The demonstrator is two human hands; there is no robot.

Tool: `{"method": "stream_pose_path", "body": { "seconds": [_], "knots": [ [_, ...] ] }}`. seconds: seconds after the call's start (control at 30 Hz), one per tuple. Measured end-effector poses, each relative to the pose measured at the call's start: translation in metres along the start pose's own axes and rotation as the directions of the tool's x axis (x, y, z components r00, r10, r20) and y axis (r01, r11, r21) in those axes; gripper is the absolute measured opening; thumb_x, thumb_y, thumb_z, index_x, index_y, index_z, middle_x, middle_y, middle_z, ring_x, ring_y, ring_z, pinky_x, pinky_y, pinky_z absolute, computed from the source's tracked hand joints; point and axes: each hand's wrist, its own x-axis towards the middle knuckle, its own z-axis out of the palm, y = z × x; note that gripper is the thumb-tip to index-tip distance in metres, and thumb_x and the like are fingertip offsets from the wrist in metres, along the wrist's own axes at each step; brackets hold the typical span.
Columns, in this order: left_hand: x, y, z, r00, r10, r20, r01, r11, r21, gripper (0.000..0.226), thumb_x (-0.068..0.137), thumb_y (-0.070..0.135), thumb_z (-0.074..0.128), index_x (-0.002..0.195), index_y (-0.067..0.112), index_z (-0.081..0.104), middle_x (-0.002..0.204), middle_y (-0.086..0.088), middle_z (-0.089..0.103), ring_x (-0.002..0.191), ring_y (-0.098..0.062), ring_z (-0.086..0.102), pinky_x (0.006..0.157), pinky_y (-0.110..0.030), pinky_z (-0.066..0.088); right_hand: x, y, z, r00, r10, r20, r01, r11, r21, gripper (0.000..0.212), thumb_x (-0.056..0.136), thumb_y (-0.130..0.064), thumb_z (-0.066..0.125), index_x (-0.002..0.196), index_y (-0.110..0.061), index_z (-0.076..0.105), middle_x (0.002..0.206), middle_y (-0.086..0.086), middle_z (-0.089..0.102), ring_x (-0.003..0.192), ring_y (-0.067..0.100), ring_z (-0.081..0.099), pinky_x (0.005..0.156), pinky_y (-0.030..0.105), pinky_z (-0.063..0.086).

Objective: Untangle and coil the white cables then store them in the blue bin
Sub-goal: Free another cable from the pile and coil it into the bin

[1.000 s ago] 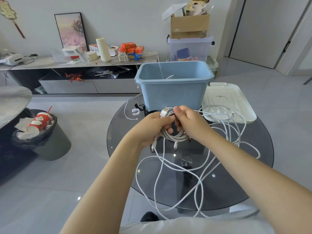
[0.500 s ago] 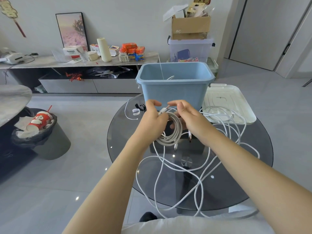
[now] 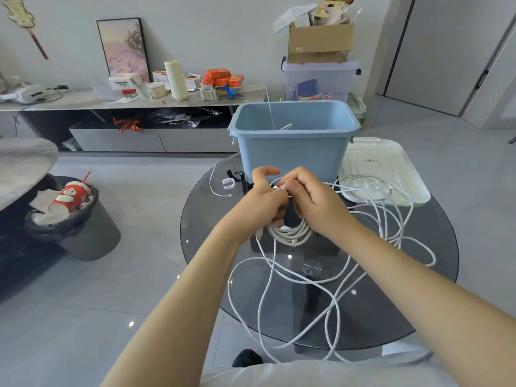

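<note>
While the left hand (image 3: 262,202) gripped the coiled cable (image 3: 290,233) and the right hand (image 3: 312,199) pinched its plug end before the blue bin (image 3: 293,152), trailing loose cables (image 3: 321,289) could probably snag and unwind the coil.

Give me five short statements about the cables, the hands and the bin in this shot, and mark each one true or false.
1. Both hands hold a coiled bundle of white cable. True: the left hand and the right hand grip it together.
2. The blue bin lies tipped on its side. False: it stands upright on the glass table.
3. Loose white cables still sprawl over the table. True.
4. The white lid is closed on the bin. False: it lies on the table to the bin's right.
5. The bin is empty. False: a bit of white cable shows inside.
</note>
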Motion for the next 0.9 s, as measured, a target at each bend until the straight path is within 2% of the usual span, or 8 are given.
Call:
{"method": "stream_pose_path", "body": {
  "seconds": [0.1, 0.2, 0.27, 0.5, 0.67, 0.77, 0.83, 0.9],
  "knots": [
    [0.001, -0.003, -0.004, 0.999, 0.029, 0.034, -0.024, 0.991, -0.134, 0.044, 0.092, 0.001, 0.050, 0.130, 0.013, 0.030, 0.069, -0.005, 0.049, 0.057, -0.014, 0.049, 0.056, -0.026, 0.044, 0.002, -0.001, 0.001, 0.998, -0.010, -0.054, 0.009, 1.000, -0.027, 0.018, 0.100, -0.021, 0.041, 0.094, -0.013, 0.055, 0.060, -0.017, 0.057, 0.057, -0.002, 0.053, 0.056, 0.013, 0.035],
    [0.000, -0.008, -0.009, 0.994, 0.039, 0.099, -0.045, 0.997, 0.060, 0.017, 0.097, 0.019, 0.051, 0.110, 0.010, 0.056, 0.085, -0.003, 0.062, 0.082, -0.016, 0.059, 0.081, -0.036, 0.050, 0.005, 0.004, 0.001, 0.995, -0.017, -0.099, 0.007, 0.995, -0.096, 0.016, 0.100, -0.022, 0.041, 0.092, -0.015, 0.053, 0.076, -0.005, 0.059, 0.064, -0.005, 0.053, 0.058, 0.010, 0.037],
    [-0.003, -0.011, -0.009, 0.992, -0.050, 0.112, 0.042, 0.997, 0.070, 0.027, 0.100, 0.034, 0.044, 0.104, 0.014, 0.062, 0.084, -0.001, 0.061, 0.086, -0.016, 0.058, 0.095, -0.041, 0.049, 0.007, 0.009, -0.001, 0.989, -0.008, -0.149, -0.011, 0.992, -0.126, 0.016, 0.100, -0.022, 0.041, 0.094, -0.014, 0.054, 0.080, -0.006, 0.058, 0.069, -0.008, 0.052, 0.061, 0.007, 0.036],
    [0.004, -0.019, 0.017, 0.975, 0.032, -0.219, -0.035, 0.999, -0.009, 0.039, 0.103, 0.036, 0.028, 0.086, 0.017, 0.057, 0.068, 0.002, 0.048, 0.067, -0.011, 0.061, 0.073, -0.031, 0.044, 0.009, 0.012, 0.008, 0.960, 0.040, -0.277, -0.067, 0.994, -0.091, 0.023, 0.100, -0.025, 0.040, 0.099, -0.007, 0.054, 0.075, -0.014, 0.053, 0.066, -0.005, 0.052, 0.060, 0.011, 0.036],
    [0.002, -0.017, 0.001, 0.994, -0.084, -0.066, 0.062, 0.956, -0.285, 0.033, 0.104, 0.024, 0.033, 0.092, 0.003, 0.056, 0.071, -0.001, 0.049, 0.066, -0.012, 0.059, 0.073, -0.029, 0.050, 0.012, 0.016, 0.019, 0.933, 0.130, -0.335, -0.152, 0.987, -0.041, 0.023, 0.100, -0.025, 0.040, 0.101, -0.006, 0.053, 0.074, -0.011, 0.052, 0.066, 0.004, 0.050, 0.057, 0.012, 0.036],
    [0.001, -0.020, -0.006, 0.977, -0.024, -0.214, 0.057, 0.987, 0.149, 0.038, 0.104, 0.026, 0.028, 0.086, 0.009, 0.057, 0.069, 0.000, 0.050, 0.062, -0.010, 0.055, 0.072, -0.030, 0.043, 0.015, 0.013, 0.032, 0.938, 0.154, -0.311, -0.168, 0.986, -0.018, 0.022, 0.100, -0.026, 0.039, 0.098, -0.008, 0.051, 0.069, -0.007, 0.051, 0.062, 0.005, 0.049, 0.055, 0.014, 0.034],
    [0.002, -0.024, -0.012, 0.950, 0.108, -0.294, 0.048, 0.878, 0.477, 0.041, 0.104, 0.029, 0.023, 0.089, 0.008, 0.055, 0.076, -0.003, 0.056, 0.072, -0.019, 0.055, 0.070, -0.030, 0.038, 0.017, 0.012, 0.043, 0.941, 0.170, -0.293, -0.179, 0.984, -0.005, 0.022, 0.101, -0.028, 0.038, 0.097, -0.009, 0.049, 0.065, -0.005, 0.050, 0.060, 0.010, 0.048, 0.053, 0.019, 0.032],
    [0.003, -0.031, -0.022, 0.943, 0.144, -0.299, 0.052, 0.826, 0.561, 0.042, 0.104, 0.028, 0.021, 0.093, 0.004, 0.053, 0.086, -0.013, 0.062, 0.083, -0.029, 0.058, 0.072, -0.035, 0.041, 0.019, 0.013, 0.052, 0.950, 0.185, -0.252, -0.193, 0.981, -0.005, 0.023, 0.101, -0.028, 0.038, 0.099, -0.009, 0.050, 0.068, -0.003, 0.052, 0.063, 0.015, 0.049, 0.055, 0.025, 0.031]
  ]
}}
